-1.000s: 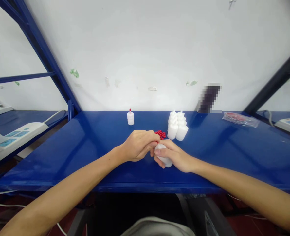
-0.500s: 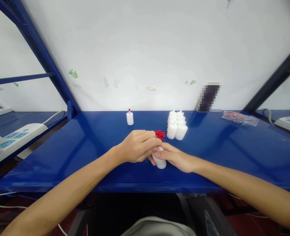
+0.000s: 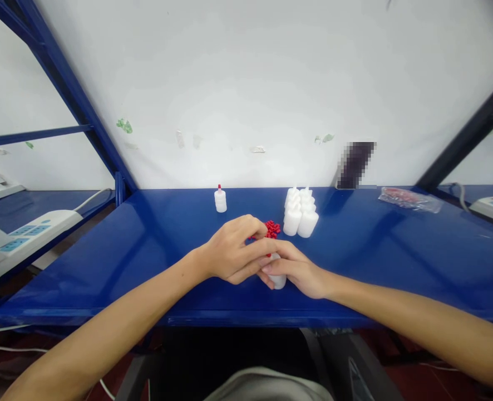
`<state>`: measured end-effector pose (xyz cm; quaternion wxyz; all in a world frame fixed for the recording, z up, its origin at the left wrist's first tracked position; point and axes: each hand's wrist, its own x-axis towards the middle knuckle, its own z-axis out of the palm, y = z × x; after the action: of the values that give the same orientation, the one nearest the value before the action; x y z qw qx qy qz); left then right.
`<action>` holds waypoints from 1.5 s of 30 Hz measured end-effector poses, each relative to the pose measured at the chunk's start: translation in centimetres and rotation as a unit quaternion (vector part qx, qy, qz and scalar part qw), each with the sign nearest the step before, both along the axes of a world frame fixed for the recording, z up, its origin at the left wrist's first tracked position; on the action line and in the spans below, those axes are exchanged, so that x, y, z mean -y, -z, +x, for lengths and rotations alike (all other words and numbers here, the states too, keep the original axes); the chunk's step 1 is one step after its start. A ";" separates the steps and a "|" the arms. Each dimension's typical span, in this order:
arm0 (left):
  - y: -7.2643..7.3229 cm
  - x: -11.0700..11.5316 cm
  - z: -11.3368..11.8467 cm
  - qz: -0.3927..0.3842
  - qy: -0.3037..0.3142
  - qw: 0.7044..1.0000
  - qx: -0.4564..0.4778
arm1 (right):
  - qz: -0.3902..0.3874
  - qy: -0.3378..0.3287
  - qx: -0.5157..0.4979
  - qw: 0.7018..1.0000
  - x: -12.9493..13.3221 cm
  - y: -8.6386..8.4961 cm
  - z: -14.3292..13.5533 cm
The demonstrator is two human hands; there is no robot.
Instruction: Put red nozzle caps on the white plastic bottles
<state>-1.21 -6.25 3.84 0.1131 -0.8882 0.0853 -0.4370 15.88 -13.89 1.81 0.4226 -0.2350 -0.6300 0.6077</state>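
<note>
A small white plastic squeeze bottle [image 3: 279,281] is held low over the blue table, its top leaning toward the left fingers. Around its body my right hand [image 3: 307,273] is closed. My left hand [image 3: 240,250] is closed at the bottle's top, where a bit of a red cap [image 3: 269,255] shows between the fingers; the tip itself is hidden. Just behind the hands lies a pile of small red caps [image 3: 272,229], partly covered by the left hand. Farther back on the left stands a white bottle with a red cap [image 3: 220,200].
Several uncapped white bottles [image 3: 300,218] stand in two rows behind my right hand. A clear plastic bag with red contents [image 3: 411,199] lies at the back right of the blue table [image 3: 167,234]. Power strips [image 3: 29,234] sit beyond the blue frame posts.
The left hand's knuckles have risen and its fingers have shifted on the bottle's top, where red now shows. The bottle and right hand have moved slightly right and nearer.
</note>
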 end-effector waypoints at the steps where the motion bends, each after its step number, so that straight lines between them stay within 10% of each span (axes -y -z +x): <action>1: 0.0 0.1 0.1 -0.004 0.003 1.000 -0.005 | 0.000 -0.001 0.001 1.000 0.0 0.0 0.0; 14: 1.3 0.3 0.6 -0.058 0.022 0.997 -0.037 | 0.037 0.037 0.062 0.997 0.4 -0.1 0.0; 25: 0.7 -1.5 -0.3 -0.012 0.022 0.993 0.116 | 0.105 0.045 0.131 0.985 0.5 0.2 0.2; 28: 0.6 -3.9 -1.9 -0.074 -0.090 0.979 0.166 | 0.137 0.042 0.168 0.975 0.5 0.0 0.1; 34: 1.9 -7.0 -3.3 -0.236 -0.385 0.884 -0.122 | 0.225 0.102 0.187 0.951 0.8 0.3 -0.2; 39: 2.6 -6.9 -2.5 -0.277 -0.425 0.839 -0.195 | 0.283 0.123 0.190 0.932 1.0 0.3 0.3; 45: 3.3 -6.7 -2.1 -0.355 -0.326 0.860 -0.165 | 0.205 0.057 0.208 0.955 0.8 -0.1 0.5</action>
<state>-3.34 0.47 0.56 -0.0901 -0.9045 -0.3524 -0.2225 16.38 -14.64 1.87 0.3551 -0.3001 -0.8004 0.3783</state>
